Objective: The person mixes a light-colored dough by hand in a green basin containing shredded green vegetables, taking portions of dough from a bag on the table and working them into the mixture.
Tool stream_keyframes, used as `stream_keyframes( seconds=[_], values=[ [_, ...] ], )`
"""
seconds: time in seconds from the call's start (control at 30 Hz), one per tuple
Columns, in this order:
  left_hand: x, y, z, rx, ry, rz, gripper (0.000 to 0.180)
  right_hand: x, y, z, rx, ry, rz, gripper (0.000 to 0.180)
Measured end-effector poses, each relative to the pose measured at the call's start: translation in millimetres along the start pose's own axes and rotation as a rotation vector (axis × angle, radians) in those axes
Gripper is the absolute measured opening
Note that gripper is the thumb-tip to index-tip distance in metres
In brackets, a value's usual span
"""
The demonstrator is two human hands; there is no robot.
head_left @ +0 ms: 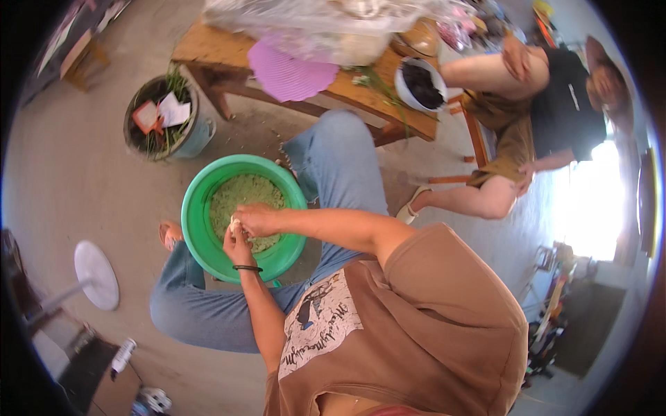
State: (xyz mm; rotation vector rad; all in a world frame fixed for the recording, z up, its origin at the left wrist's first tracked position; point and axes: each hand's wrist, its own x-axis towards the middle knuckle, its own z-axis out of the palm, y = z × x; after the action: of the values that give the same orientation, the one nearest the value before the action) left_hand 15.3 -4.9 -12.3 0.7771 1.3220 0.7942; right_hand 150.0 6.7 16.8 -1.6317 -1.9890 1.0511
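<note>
Between my legs sits a round green basin (198, 232) with a layer of pale green, finely chopped stuff (258, 191) across its bottom. Both my hands meet above it, near its middle. My left hand (238, 245), with a dark band at the wrist, pinches a small whitish lump (234, 223) from below. Coming from the right, my right hand (258, 219) has its fingers closed on the same lump. What the lump is cannot be made out, since the fingers cover most of it.
A wooden table (208, 52) stands ahead, bearing a purple woven fan (288, 71), plastic sheeting and a white bowl (404, 93) of dark stuff. A bucket (198, 137) with green stalks is at the far left. A person (565, 104) sits at the right. A round white stand base (97, 274) lies left.
</note>
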Motion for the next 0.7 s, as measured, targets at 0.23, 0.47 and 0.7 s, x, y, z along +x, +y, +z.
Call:
stream_keyframes(
  seconds=[0.23,0.47,0.7],
  values=[
    [6,-40,0,-0.01,-0.016,0.083,0.018,-30,1,12,-0.166,-0.005,0.064,0.026],
    [-3,-35,-3,0.106,-0.007,0.149,0.014,-24,19,38,-0.025,0.31,0.061,0.018],
    [6,-36,-11,0.154,0.216,0.087,0.012,-20,34,22,0.122,0.26,0.207,0.021]
  ],
)
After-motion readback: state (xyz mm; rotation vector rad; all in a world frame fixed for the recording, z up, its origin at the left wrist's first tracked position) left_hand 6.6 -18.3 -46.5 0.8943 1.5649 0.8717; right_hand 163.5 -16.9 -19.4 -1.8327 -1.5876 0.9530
